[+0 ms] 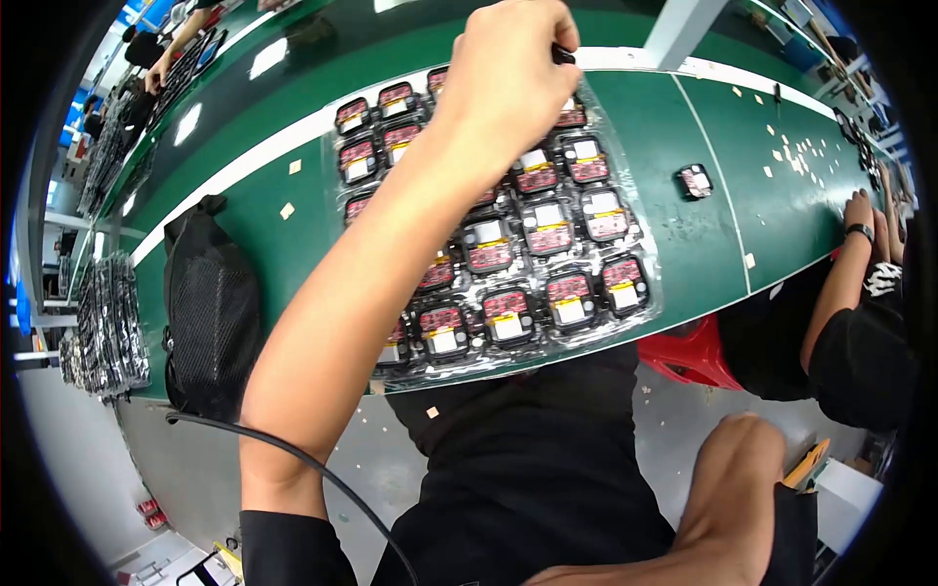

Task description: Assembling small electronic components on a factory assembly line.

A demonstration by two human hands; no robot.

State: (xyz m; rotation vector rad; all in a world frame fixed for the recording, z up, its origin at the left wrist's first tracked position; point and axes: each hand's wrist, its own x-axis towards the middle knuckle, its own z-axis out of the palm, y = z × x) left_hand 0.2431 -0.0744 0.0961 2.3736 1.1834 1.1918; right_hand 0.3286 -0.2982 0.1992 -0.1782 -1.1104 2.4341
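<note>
My left hand (518,73) reaches over the far edge of a clear plastic tray (640,283). Its fingers are curled around a small black piece (563,55), mostly hidden by the hand. In the tray's pockets sit several black square-cornered modules (547,230), with reddish circuit boards and white and yellow patches facing up. My left forearm covers part of the rows. One similar module (696,182) lies alone on the green table to the right of the tray. Of my right arm only the bent elbow and forearm show at the lower right; that hand is out of the picture.
A black mesh bag (210,313) lies left of the tray on the green table (674,127). Small pale scraps (801,156) are scattered at the right. A co-worker's arm (850,244) rests there, near a red stool (689,356). Stacked clear trays (103,327) stand far left.
</note>
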